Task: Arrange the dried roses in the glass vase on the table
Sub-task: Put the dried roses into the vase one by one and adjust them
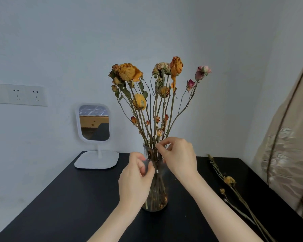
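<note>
A clear glass vase (157,198) stands mid-table on the black table (77,198). Several dried roses (157,88) rise from it, with orange, yellow and pink heads fanned out. My left hand (136,179) curls round the vase's neck from the left. At the vase mouth, my right hand (179,158) pinches the stems between thumb and fingers. Loose dried stems with a yellow rose (229,180) lie on the table at the right.
A white stand mirror (94,123) sits at the table's back left, its base (97,160) on the tabletop. A wall socket panel (18,95) is at left. A beige curtain (287,154) hangs at the right edge.
</note>
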`<state>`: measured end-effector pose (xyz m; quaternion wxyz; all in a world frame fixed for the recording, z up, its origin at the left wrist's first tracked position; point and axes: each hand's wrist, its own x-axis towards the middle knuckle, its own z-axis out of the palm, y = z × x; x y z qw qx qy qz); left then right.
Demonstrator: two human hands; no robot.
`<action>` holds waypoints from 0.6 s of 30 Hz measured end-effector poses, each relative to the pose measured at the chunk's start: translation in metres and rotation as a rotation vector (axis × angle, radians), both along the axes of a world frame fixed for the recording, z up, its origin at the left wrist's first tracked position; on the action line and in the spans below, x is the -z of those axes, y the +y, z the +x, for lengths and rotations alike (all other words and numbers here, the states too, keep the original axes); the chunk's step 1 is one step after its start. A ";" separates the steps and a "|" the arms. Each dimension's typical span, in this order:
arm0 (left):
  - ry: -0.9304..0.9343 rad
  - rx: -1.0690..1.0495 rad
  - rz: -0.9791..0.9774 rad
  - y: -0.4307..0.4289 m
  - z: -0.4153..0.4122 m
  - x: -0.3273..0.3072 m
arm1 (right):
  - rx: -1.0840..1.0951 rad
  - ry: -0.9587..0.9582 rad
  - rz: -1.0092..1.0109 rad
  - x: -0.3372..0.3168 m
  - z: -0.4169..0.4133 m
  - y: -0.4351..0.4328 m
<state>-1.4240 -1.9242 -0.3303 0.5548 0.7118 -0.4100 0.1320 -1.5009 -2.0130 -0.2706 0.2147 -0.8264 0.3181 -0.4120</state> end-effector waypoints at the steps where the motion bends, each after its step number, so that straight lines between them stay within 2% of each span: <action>1: -0.013 0.019 0.012 0.001 -0.004 0.004 | -0.002 -0.008 -0.003 0.000 -0.003 0.000; 5: -0.038 0.142 0.087 0.001 -0.026 0.023 | -0.010 -0.021 0.030 0.006 -0.017 0.000; 10: 0.017 0.340 0.262 -0.011 -0.060 0.044 | 0.008 -0.008 0.067 0.024 -0.053 -0.009; 18: 0.048 0.491 0.566 -0.048 -0.098 0.058 | 0.204 0.033 0.280 0.057 -0.139 -0.058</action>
